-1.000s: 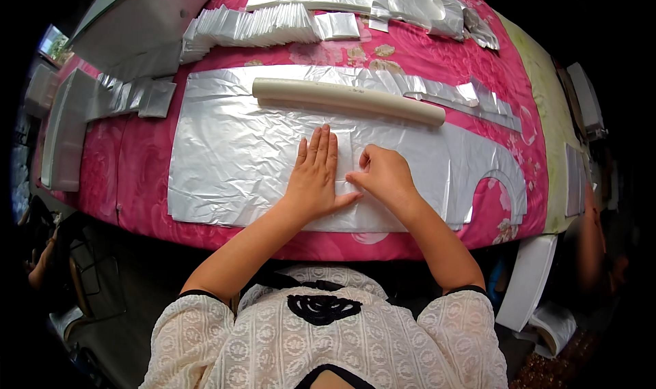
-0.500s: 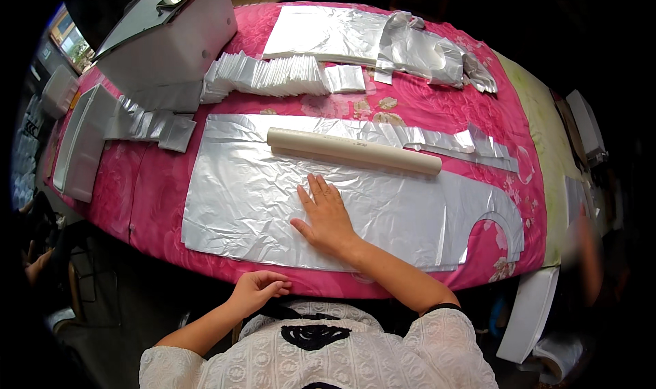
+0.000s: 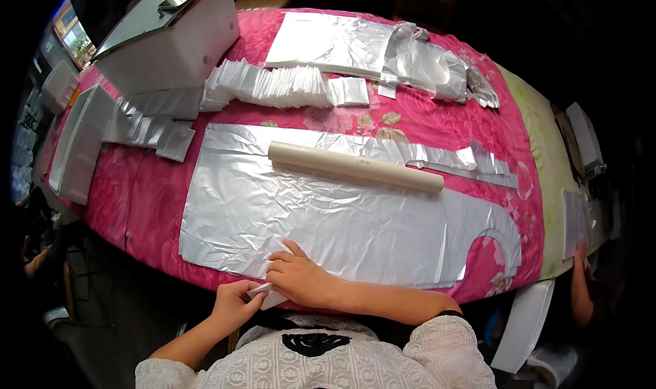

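A flat silvery-white plastic bag (image 3: 355, 232), with a rounded cutout at its right end, lies wrinkled on the pink cloth in front of me. My left hand (image 3: 237, 304) pinches a small white folded piece (image 3: 274, 299) at the table's near edge. Right beside it, my right hand (image 3: 301, 278) is on the same piece, its fingers bent and the index stretched out over the bag; its thumb is hidden. Whether the piece belongs to the bag I cannot tell. Across the bag's far part rests a cream tube (image 3: 355, 167).
Behind are a row of folded white packets (image 3: 287, 86) and another bag stack (image 3: 328, 44). A large white box (image 3: 171, 47) and an open white bin (image 3: 78, 146) stand left. Another person's arm (image 3: 581, 286) is at the right, near a white panel (image 3: 523, 324).
My right hand has drawn back from the middle of the bag to its near edge. My left hand has moved slightly left and now pinches the white piece. The view has shifted slightly.
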The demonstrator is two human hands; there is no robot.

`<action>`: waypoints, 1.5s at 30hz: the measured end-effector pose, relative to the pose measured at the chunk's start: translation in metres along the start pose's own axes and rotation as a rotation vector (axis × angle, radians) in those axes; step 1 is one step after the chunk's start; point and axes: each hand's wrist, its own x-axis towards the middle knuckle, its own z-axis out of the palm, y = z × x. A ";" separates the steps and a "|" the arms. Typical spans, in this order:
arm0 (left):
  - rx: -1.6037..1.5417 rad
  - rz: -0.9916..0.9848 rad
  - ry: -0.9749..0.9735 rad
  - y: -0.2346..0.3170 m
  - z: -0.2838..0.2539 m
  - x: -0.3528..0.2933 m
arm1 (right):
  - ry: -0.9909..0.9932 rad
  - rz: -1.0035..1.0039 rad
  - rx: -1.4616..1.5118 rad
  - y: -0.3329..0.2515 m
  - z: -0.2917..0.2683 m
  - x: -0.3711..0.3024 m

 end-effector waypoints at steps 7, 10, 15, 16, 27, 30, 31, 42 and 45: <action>0.535 0.642 0.216 0.000 -0.017 0.036 | 0.579 0.436 0.326 0.098 -0.119 0.009; 0.606 0.623 0.199 -0.018 -0.012 0.039 | 0.920 0.479 0.612 0.188 -0.161 0.035; 0.688 0.612 0.180 -0.025 -0.009 0.044 | 1.010 0.793 0.176 0.300 -0.181 0.048; 0.690 0.606 0.191 -0.025 -0.010 0.043 | 1.014 0.830 0.135 0.302 -0.179 0.053; 0.711 0.623 0.182 -0.021 -0.009 0.044 | 0.744 1.022 0.019 0.284 -0.171 0.071; 0.701 0.638 0.195 -0.021 -0.009 0.044 | 0.773 1.016 0.006 0.271 -0.176 0.064; 0.698 0.636 0.202 -0.022 -0.009 0.043 | 0.766 0.975 0.028 0.256 -0.179 0.059; 0.673 0.768 0.153 -0.014 -0.001 0.041 | 0.347 0.606 -0.349 0.122 -0.133 -0.132; 0.646 0.852 0.021 0.007 0.017 0.045 | 0.314 0.811 -0.364 0.075 -0.119 -0.161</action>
